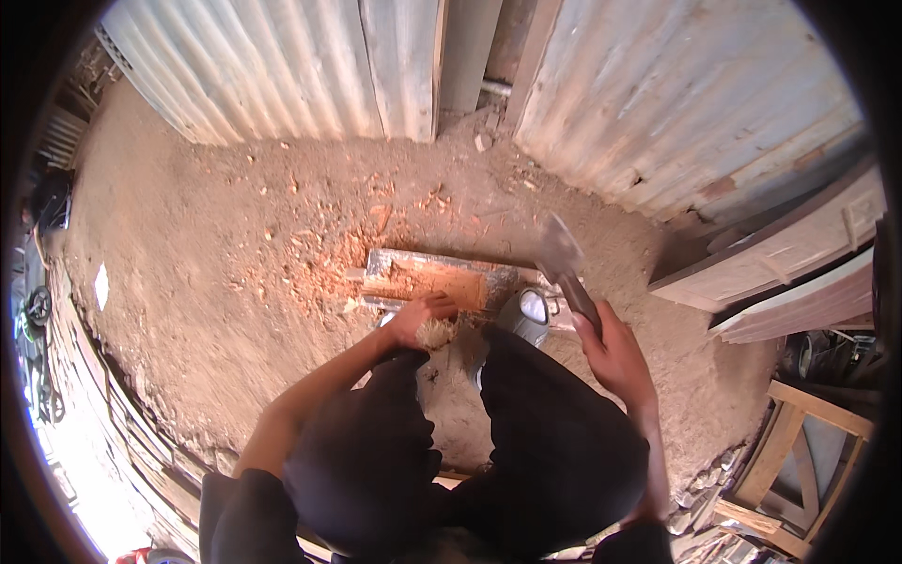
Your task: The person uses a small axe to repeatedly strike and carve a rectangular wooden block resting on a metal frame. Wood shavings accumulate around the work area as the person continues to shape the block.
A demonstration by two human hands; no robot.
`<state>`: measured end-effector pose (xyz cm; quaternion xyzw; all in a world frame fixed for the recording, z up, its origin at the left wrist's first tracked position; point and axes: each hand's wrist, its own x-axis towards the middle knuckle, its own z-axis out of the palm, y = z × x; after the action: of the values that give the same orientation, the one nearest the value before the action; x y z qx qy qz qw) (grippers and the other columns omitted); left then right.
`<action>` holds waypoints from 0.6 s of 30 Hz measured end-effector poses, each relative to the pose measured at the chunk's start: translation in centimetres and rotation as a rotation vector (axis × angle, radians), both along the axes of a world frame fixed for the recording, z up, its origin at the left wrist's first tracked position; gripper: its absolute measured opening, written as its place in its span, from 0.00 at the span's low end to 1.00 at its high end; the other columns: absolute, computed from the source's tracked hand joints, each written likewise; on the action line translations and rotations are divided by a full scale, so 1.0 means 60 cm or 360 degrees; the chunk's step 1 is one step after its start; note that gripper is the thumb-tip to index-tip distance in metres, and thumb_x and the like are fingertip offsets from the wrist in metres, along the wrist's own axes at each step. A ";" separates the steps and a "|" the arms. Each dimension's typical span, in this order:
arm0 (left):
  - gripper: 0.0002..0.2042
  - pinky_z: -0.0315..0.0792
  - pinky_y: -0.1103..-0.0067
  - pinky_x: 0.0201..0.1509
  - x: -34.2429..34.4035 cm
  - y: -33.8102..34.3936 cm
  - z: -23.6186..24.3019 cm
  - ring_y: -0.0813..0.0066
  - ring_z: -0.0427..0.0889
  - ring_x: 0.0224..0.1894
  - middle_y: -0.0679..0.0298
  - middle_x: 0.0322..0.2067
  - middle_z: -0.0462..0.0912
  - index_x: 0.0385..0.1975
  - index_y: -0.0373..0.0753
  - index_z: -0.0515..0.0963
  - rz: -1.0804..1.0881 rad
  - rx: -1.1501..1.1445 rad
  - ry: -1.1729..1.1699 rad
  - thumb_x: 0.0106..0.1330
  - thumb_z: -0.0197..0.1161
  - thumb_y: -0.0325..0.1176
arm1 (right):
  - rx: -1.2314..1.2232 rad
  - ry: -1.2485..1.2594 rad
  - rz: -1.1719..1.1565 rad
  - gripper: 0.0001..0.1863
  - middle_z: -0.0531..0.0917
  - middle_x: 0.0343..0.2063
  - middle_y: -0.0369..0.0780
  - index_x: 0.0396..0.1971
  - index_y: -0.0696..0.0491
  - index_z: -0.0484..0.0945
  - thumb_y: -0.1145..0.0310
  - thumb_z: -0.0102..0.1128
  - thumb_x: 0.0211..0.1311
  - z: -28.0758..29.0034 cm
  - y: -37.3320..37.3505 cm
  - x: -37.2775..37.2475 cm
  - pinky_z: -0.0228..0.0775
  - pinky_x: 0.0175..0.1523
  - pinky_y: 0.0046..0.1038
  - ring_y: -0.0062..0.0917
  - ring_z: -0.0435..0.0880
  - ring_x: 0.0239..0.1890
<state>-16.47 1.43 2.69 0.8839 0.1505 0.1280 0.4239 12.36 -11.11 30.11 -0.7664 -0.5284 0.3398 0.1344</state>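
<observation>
My right hand (615, 355) is closed around the handle of a hatchet (578, 296), its broad grey blade raised to the right of a wooden block and slightly blurred. Between my knees, my left hand (420, 318) is closed on a pale piece of wood (436, 334) with a rough, fibrous end towards me; the rest of it is hidden. Just beyond that hand lies the long wooden block (427, 279), its upper face chipped and orange-brown. A gap separates the hatchet blade from the held piece.
Wood chips (324, 268) litter the dirt floor around the block. My shoe (528, 315) rests against the block's right part. Corrugated metal sheets (282, 70) stand at the back. Wooden panels (770, 254) lean at the right, with a wooden frame (799, 461) nearer me.
</observation>
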 end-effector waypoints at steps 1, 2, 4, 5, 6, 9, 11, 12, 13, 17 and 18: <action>0.18 0.72 0.64 0.59 0.003 0.002 0.031 0.51 0.80 0.52 0.52 0.42 0.82 0.47 0.39 0.79 0.0003 0.0013 0.0012 0.66 0.65 0.45 | 0.0000 0.0024 -0.0196 0.20 0.83 0.27 0.52 0.50 0.58 0.72 0.54 0.51 0.76 0.012 -0.032 0.005 0.72 0.36 0.43 0.47 0.84 0.30; 0.18 0.74 0.64 0.58 0.006 0.001 0.055 0.48 0.81 0.50 0.50 0.40 0.82 0.45 0.38 0.79 0.0009 0.0025 0.0016 0.66 0.64 0.46 | 0.0001 0.0047 -0.0389 0.20 0.82 0.27 0.51 0.49 0.57 0.73 0.54 0.51 0.76 0.022 -0.062 0.009 0.71 0.37 0.42 0.44 0.84 0.28; 0.16 0.77 0.68 0.54 -0.075 0.043 0.014 0.58 0.83 0.52 0.55 0.40 0.83 0.46 0.39 0.79 0.0240 -0.0403 -0.0376 0.70 0.63 0.46 | 0.0126 0.0055 -0.0480 0.19 0.80 0.24 0.46 0.47 0.57 0.73 0.53 0.50 0.77 0.022 -0.096 0.006 0.72 0.33 0.38 0.36 0.82 0.25; 0.17 0.78 0.69 0.53 -0.085 0.055 0.031 0.60 0.83 0.53 0.57 0.42 0.84 0.47 0.40 0.79 0.0457 -0.0806 -0.0561 0.72 0.62 0.47 | 0.0150 0.0037 -0.0552 0.19 0.79 0.23 0.43 0.46 0.57 0.74 0.53 0.49 0.77 0.024 -0.123 0.010 0.72 0.31 0.36 0.32 0.81 0.23; 0.17 0.78 0.70 0.52 -0.098 0.071 0.050 0.63 0.84 0.53 0.59 0.44 0.85 0.48 0.40 0.80 0.0679 -0.1205 -0.0750 0.74 0.60 0.48 | 0.0214 0.0145 -0.0619 0.19 0.78 0.22 0.41 0.44 0.56 0.73 0.52 0.49 0.78 0.029 -0.145 0.010 0.71 0.29 0.34 0.29 0.80 0.22; 0.20 0.79 0.71 0.52 -0.077 0.085 0.213 0.67 0.85 0.52 0.60 0.48 0.86 0.52 0.38 0.79 0.1036 -0.1316 -0.0171 0.77 0.57 0.50 | 0.0220 0.0282 -0.0890 0.20 0.75 0.20 0.37 0.41 0.55 0.72 0.50 0.46 0.78 0.061 -0.233 0.030 0.69 0.22 0.27 0.22 0.77 0.18; 0.19 0.79 0.71 0.53 -0.095 0.079 0.256 0.70 0.86 0.50 0.61 0.45 0.87 0.52 0.37 0.80 0.1032 -0.1325 -0.0333 0.75 0.61 0.47 | 0.0080 0.0340 -0.1018 0.21 0.74 0.20 0.35 0.39 0.54 0.71 0.49 0.45 0.79 0.074 -0.254 0.031 0.67 0.19 0.24 0.19 0.75 0.16; 0.18 0.79 0.72 0.53 -0.100 0.091 0.264 0.71 0.86 0.49 0.62 0.45 0.87 0.51 0.37 0.81 0.0974 -0.1031 -0.0180 0.74 0.62 0.46 | 0.0112 0.0342 -0.1005 0.21 0.74 0.20 0.36 0.38 0.54 0.71 0.49 0.45 0.79 0.075 -0.256 0.039 0.67 0.18 0.24 0.19 0.74 0.15; 0.17 0.79 0.73 0.53 -0.113 0.107 0.272 0.73 0.86 0.49 0.62 0.45 0.87 0.50 0.37 0.81 0.0920 -0.0746 -0.0017 0.74 0.63 0.45 | 0.0128 0.0351 -0.0986 0.21 0.74 0.20 0.36 0.38 0.54 0.71 0.49 0.45 0.78 0.073 -0.260 0.043 0.67 0.18 0.24 0.19 0.74 0.14; 0.14 0.78 0.74 0.53 -0.138 0.130 0.263 0.75 0.84 0.46 0.64 0.42 0.88 0.48 0.38 0.83 0.0587 -0.0671 0.0092 0.74 0.64 0.42 | 0.0245 0.0163 -0.0826 0.23 0.75 0.20 0.36 0.40 0.55 0.73 0.47 0.48 0.77 0.040 -0.256 0.084 0.67 0.25 0.25 0.20 0.76 0.20; 0.14 0.78 0.74 0.53 -0.151 0.140 0.249 0.75 0.84 0.45 0.64 0.42 0.88 0.48 0.38 0.83 0.0497 -0.0677 0.0044 0.73 0.64 0.41 | 0.0328 0.0095 -0.0736 0.23 0.75 0.20 0.36 0.40 0.55 0.74 0.47 0.49 0.77 0.022 -0.250 0.097 0.67 0.27 0.25 0.20 0.76 0.21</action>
<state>-25.51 9.84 17.65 0.7427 0.3144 0.1453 0.5731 18.17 -26.13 31.43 -0.8387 -0.3666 0.2669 0.3016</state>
